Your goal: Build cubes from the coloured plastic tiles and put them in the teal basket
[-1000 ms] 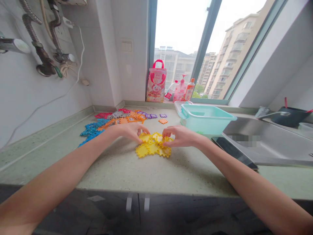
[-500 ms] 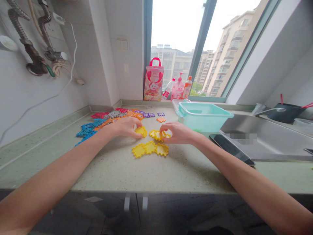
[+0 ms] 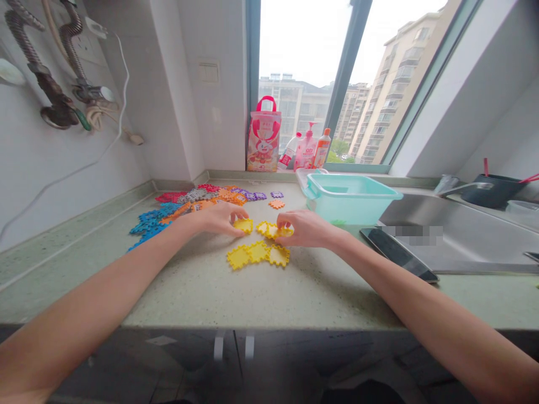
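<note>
My left hand (image 3: 223, 219) is closed on a yellow toothed interlocking tile (image 3: 243, 225), thumb at its near side and fingers at the far side. Across a small gap, my right hand (image 3: 303, 227) pinches another yellow tile (image 3: 286, 231). Its fingers partly cover that tile, which overlaps or touches more yellow tiles (image 3: 268, 229) on its left. Nearer to me, a short row of yellow tiles (image 3: 258, 252) lies on the counter, apart from both hands.
Blue (image 3: 154, 220), grey, red and orange tiles (image 3: 229, 194) are heaped at the back left, with purple tiles (image 3: 256, 196) beside them. A turquoise tub (image 3: 353, 205) stands right, near a phone (image 3: 396, 255) and the sink (image 3: 471, 241). Bottles (image 3: 306, 151) and a bag (image 3: 264, 143) line the windowsill.
The yellow tile in my right hand has tilted flatter, and the right fingers have closed in a little. My left hand stays nearly where it was, with its tile.
</note>
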`<state>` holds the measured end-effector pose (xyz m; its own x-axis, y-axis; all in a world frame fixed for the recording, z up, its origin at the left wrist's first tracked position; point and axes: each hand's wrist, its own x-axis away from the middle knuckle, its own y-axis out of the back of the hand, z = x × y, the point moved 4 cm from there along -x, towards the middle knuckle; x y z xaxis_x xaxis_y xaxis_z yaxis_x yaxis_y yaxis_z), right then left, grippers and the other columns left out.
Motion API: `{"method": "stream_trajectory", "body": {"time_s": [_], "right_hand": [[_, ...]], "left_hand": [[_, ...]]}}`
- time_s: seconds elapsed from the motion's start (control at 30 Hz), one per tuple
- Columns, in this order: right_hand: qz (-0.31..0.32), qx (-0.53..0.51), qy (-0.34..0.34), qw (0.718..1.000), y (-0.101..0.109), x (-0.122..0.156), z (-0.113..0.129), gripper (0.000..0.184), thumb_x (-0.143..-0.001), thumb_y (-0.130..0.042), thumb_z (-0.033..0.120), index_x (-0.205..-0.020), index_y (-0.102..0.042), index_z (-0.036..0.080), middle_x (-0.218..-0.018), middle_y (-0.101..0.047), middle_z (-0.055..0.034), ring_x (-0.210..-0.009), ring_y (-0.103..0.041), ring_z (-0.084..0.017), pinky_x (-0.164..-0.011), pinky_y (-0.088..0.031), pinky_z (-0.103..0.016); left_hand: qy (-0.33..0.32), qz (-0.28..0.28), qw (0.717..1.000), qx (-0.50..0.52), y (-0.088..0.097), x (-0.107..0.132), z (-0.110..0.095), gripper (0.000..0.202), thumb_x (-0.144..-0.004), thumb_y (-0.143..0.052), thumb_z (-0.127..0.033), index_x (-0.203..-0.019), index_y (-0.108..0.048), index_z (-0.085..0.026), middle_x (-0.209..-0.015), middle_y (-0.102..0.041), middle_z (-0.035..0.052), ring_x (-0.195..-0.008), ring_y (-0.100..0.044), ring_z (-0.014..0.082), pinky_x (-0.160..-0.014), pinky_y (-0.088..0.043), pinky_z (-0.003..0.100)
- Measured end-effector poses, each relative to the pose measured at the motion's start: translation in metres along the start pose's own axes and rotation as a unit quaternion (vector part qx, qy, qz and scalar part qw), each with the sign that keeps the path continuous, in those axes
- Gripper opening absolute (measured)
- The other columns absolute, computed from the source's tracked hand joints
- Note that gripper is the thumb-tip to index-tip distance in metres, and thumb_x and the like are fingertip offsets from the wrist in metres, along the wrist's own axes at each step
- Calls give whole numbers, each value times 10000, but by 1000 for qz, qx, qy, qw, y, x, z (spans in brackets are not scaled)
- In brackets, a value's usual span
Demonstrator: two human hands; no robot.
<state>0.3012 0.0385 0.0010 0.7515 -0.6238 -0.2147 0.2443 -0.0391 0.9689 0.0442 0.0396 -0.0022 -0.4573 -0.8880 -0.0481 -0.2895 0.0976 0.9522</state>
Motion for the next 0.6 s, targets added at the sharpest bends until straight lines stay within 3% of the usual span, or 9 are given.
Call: {"method": "stream_trajectory", "body": {"time_s": [0.1, 0.3, 0.43, 0.6], "right_hand": [[-4, -14, 1, 1000, 2, -1, -3, 236, -822, -754, 362, -1004, -698, 222, -1035, -774, -70, -916, -712, -244, -774, -477, -315], [-38, -41, -4, 998, 22, 0, -19, 235, -798, -761, 316, -1007, -699, 227, -1073, -768, -54, -924, -709, -230, -803, -495, -314], [29, -41, -25, 998, 18, 0, -27, 231, -778, -778, 317, -982, -714, 231, -1017, -770, -55, -885, -706, -236, -776, -502, -318], [67, -68, -35, 995, 8, 1, -25, 357, -755, -805, 327, -1083, -707, 225, -1056, -764, -67, -886, -701, -231, -750, -504, -301]], "left_hand": [[-2, -17, 1000, 7, 0, -1, 5, 560, -733, -790, -500, -1226, -758, -236, -1090, -777, 51, -894, -698, 218, -773, -496, 297], [-45, -99, 990, 93, -2, -4, -8, 540, -708, -783, -332, -1240, -756, -243, -1245, -749, 58, -1108, -673, 253, -916, -518, 344], [-84, -79, 985, 128, -14, -16, -25, 547, -720, -771, -324, -1259, -754, -231, -1271, -736, 74, -1147, -665, 258, -926, -538, 357], [-103, -48, 981, 155, -26, -30, -31, 524, -718, -759, -304, -1238, -760, -232, -1324, -717, 74, -1221, -643, 262, -1000, -531, 373]]}}
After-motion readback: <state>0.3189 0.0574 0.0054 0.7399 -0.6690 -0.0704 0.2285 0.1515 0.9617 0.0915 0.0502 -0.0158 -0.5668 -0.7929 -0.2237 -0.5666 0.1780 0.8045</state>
